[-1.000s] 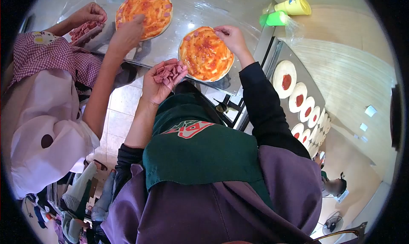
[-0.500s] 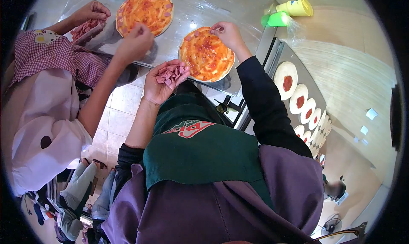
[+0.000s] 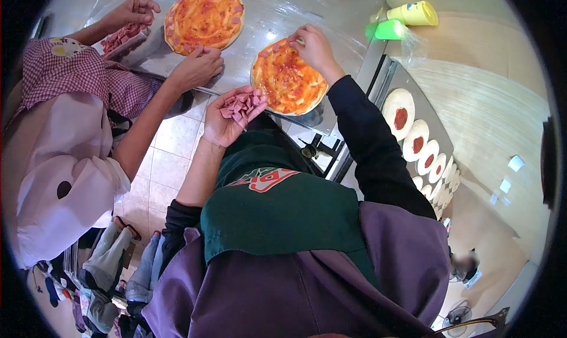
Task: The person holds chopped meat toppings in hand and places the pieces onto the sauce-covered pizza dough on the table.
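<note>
My left hand (image 3: 221,130) is cupped palm up and carries a heap of pink chopped ham pieces (image 3: 241,106) just off the pizza's near left edge. A round pizza base (image 3: 289,81) with red-orange sauce lies in front of me on the counter; a few ham pieces sit near its upper left rim. Over that upper edge, my right hand (image 3: 316,50) has thumb and fingers pinched together. What is between its fingertips is too small to make out.
At left, a co-worker's hands (image 3: 198,67) are by a second sauced pizza (image 3: 204,20) and a tub of chopped ham (image 3: 125,38). Yellow (image 3: 416,13) and green (image 3: 388,30) containers stand at the counter's right. Several dough rounds with sauce (image 3: 400,118) lie on a side surface.
My right hand has shifted slightly along the pizza's top edge, fingers still pinched. My left hand has stayed cupped around the ham. The co-worker's near hand has moved down from their pizza's edge.
</note>
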Action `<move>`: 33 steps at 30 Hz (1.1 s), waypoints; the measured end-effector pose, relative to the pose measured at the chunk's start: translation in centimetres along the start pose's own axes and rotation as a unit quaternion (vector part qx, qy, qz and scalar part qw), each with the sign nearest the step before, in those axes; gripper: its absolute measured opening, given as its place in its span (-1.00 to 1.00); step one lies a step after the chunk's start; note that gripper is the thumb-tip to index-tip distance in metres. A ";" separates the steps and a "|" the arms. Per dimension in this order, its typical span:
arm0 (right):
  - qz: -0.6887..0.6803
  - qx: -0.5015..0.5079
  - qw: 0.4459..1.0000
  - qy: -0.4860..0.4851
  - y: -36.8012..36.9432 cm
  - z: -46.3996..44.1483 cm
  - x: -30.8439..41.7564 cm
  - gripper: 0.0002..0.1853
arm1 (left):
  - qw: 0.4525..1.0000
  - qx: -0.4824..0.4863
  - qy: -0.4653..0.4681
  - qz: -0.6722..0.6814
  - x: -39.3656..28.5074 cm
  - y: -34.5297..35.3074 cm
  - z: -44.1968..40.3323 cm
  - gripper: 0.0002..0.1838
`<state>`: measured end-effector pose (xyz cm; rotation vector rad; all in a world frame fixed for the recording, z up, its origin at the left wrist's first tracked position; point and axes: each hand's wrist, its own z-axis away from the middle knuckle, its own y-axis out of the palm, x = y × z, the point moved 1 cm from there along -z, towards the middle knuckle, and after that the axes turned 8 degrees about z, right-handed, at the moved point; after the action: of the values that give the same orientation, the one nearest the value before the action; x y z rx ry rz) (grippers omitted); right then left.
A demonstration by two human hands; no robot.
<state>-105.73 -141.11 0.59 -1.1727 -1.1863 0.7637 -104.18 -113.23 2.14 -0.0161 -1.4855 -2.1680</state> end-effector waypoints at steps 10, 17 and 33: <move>-0.171 0.050 0.971 0.163 -0.5 1.3 -3.0 -0.83 | 1.000 0.006 -0.006 -0.013 0.2 0.2 -0.2 -0.59; -0.039 -0.014 0.996 0.078 0.5 2.3 -3.4 -0.86 | 1.000 -0.003 -0.006 -0.018 0.4 0.1 -0.2 -0.60; -0.154 0.010 0.956 0.248 0.0 5.8 -5.3 -0.83 | 0.999 -0.006 -0.012 -0.032 0.6 0.3 -0.6 -0.59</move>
<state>-112.63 -144.45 -1.19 -1.0481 -0.9015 0.2220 -104.43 -114.06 2.38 0.0002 -1.5064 -2.2345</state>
